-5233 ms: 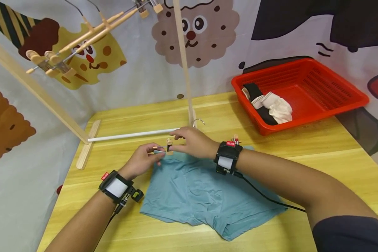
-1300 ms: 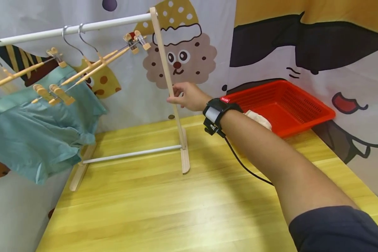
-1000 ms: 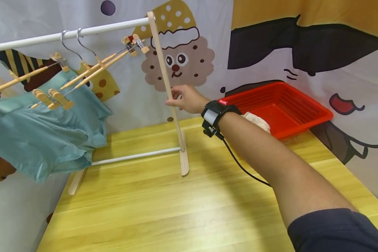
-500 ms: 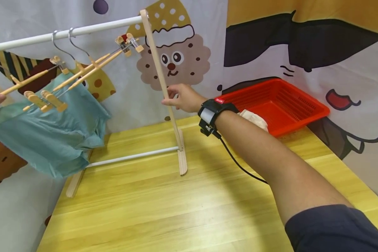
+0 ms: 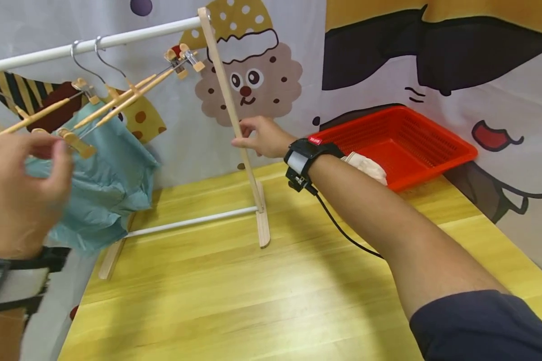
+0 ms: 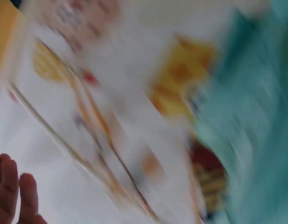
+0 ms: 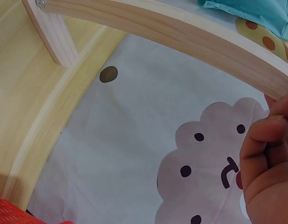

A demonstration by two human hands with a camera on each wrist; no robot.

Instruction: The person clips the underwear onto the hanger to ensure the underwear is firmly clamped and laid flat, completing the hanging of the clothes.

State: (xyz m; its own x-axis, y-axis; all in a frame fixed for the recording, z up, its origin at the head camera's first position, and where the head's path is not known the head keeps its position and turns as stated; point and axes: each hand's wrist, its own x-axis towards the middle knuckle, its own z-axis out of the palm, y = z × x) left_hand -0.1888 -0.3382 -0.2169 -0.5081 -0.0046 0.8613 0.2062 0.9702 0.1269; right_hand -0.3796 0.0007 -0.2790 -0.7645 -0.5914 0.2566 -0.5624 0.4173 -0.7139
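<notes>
A small wooden clothes rack stands on the yellow table, with a white rail (image 5: pixel 117 40) on top. My right hand (image 5: pixel 246 138) grips its slanted upright post (image 5: pixel 226 90); in the right wrist view the fingers (image 7: pixel 265 154) curl against the post (image 7: pixel 181 32). Teal shorts (image 5: pixel 108 185) hang clipped to a wooden hanger (image 5: pixel 36 115) on the rail. Two bare clip hangers (image 5: pixel 126 95) hang beside it. My left hand (image 5: pixel 49 148) is raised close in front of the shorts, blurred, fingers loose and holding nothing. The left wrist view is smeared, showing fingertips (image 6: pixel 13 196) and teal cloth (image 6: pixel 256 116).
A red mesh basket (image 5: pixel 433 145) sits at the table's back right with pale cloth (image 5: pixel 368 168) in it. A cartoon-printed curtain hangs close behind the rack. A black cable runs from my right wristband across the table (image 5: pixel 253 301).
The shorts went from the table onto the rail. In the last half second my left hand left the hanger's end and swung toward the camera. The right hand stays on the post.
</notes>
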